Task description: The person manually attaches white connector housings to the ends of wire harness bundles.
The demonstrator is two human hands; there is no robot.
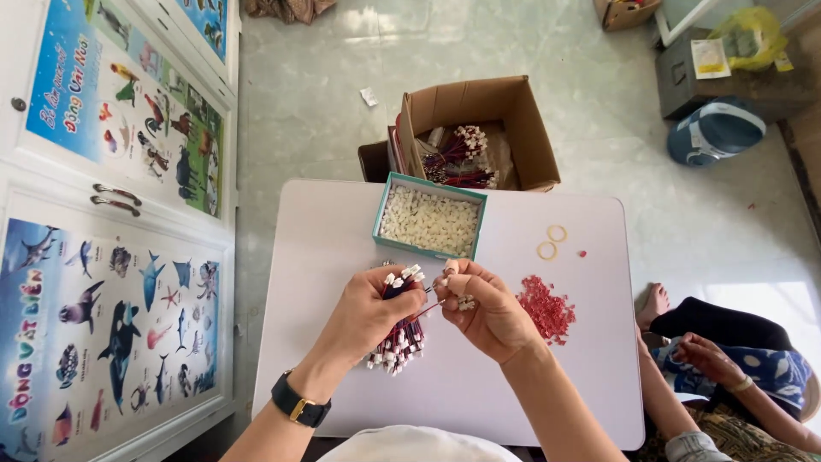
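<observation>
My left hand (363,312) grips a bundle of short red and dark wires (400,338) with white plug ends, held upright over the white table (325,248). My right hand (487,312) is close against it, pinching one wire end between thumb and forefinger, with a few small white connectors (466,302) cupped in its palm. A teal box of small white connectors (429,220) stands just beyond both hands. A heap of small red pieces (547,308) lies to the right of my right hand.
Two rubber bands (552,242) lie at the table's far right. A cardboard box of more wire bundles (479,137) sits on the floor behind the table. Another person (727,368) sits at the right. White cabinet doors with animal posters (111,214) stand at the left.
</observation>
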